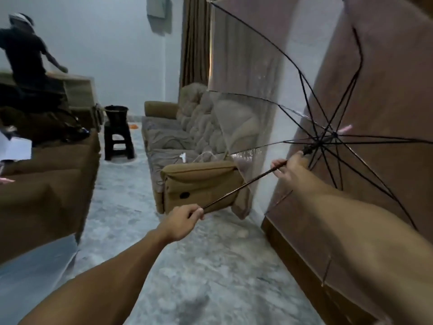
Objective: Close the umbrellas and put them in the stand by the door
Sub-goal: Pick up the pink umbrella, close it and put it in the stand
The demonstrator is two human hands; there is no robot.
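A clear umbrella (257, 66) with black ribs is spread open at the right, its canopy facing away from me toward the door. Its thin black shaft (239, 187) slants from lower left to upper right. My left hand (185, 221) is shut on the handle end of the shaft. My right hand (290, 167) grips the shaft higher up, just below the black runner (309, 150) where the ribs meet. A black bucket (116, 116) stands on a dark stool (118, 143) in the far middle; whether it is the stand I cannot tell.
A brown sofa (199, 137) lines the right wall, its armrest (201, 181) just under the umbrella. A brown wooden door (386, 90) fills the right. Another sofa (46, 184) is at the left. A person in dark clothes (23, 55) stands far left. Grey floor (199, 266) runs between.
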